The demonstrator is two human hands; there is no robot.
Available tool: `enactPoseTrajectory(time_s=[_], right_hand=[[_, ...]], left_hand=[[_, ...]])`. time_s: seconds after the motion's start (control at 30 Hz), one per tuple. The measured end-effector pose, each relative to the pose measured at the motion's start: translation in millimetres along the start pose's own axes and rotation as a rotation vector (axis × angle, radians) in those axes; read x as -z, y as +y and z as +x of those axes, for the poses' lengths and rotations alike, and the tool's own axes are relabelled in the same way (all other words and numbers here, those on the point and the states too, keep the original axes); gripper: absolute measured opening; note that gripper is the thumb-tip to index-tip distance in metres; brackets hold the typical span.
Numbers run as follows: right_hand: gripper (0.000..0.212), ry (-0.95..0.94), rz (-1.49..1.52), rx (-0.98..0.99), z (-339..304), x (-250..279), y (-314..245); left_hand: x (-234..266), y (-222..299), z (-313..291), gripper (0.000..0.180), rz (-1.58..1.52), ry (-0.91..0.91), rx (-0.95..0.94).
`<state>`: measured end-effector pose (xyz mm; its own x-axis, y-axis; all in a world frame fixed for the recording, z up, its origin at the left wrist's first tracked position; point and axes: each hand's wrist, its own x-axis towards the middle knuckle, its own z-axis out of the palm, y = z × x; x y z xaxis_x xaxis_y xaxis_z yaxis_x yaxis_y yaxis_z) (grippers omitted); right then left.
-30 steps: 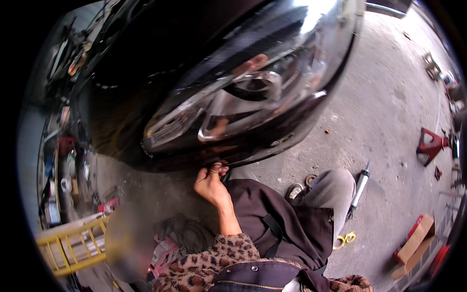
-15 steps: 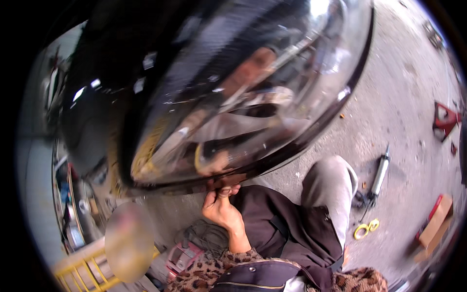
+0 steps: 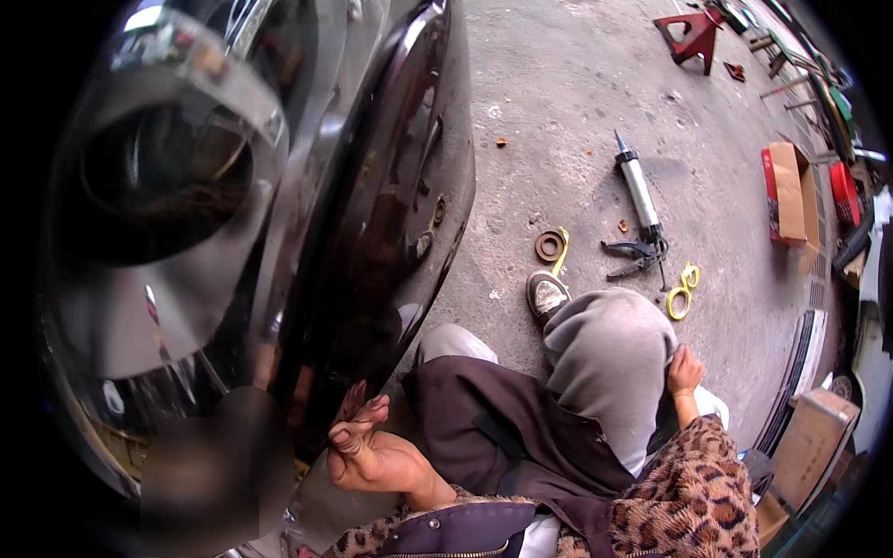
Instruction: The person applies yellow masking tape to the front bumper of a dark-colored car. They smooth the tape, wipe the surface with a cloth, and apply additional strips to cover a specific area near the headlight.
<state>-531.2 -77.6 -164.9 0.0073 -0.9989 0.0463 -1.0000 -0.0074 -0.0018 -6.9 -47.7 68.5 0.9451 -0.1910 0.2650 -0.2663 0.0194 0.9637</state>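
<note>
A glossy dark car bumper point(image 3: 372, 205) with a clear headlight point(image 3: 177, 214) beside it fills the left side. My left hand point(image 3: 372, 456) is at the bumper's lower end, thumb and fingers apart with nothing between them. Whether its fingertips touch the glossy surface, which mirrors them, I cannot tell. My right hand point(image 3: 686, 370) is at the outer side of my raised knee, its fingers curled against the grey trouser leg point(image 3: 605, 363). Part of those fingers is hidden by the knee.
On the concrete floor lie a caulking gun point(image 3: 640, 200), a brown tape roll point(image 3: 551, 245) and yellow rings point(image 3: 681, 299). A red jack stand point(image 3: 690, 39) stands farther off. To the right are an open cardboard box point(image 3: 791, 195) and a floor grate point(image 3: 791, 372).
My view has swung right, so the bumper and headlight now sit farther left. The left hand's fingers have spread from a closed pose at the bumper edge. My right hand has come into view.
</note>
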Motion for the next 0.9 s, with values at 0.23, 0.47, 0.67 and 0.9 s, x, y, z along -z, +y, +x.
enactPoseTrajectory(time_s=[0.23,0.47,0.67,0.9], right_hand=[[0.038,0.051,0.007,-0.167,-2,15,0],[0.043,0.296,0.044,-0.238,78,142,-22],[0.044,0.419,0.042,0.127,222,263,-107],[0.054,0.087,0.022,0.446,267,208,-271]], left_hand=[[10,1,-1,0.053,-0.153,-0.16,0.106],[12,3,-4,0.049,-0.193,-0.136,0.133],[15,13,1,0.048,-0.231,-0.133,0.193],[9,13,0,0.047,-0.259,-0.084,0.253]])
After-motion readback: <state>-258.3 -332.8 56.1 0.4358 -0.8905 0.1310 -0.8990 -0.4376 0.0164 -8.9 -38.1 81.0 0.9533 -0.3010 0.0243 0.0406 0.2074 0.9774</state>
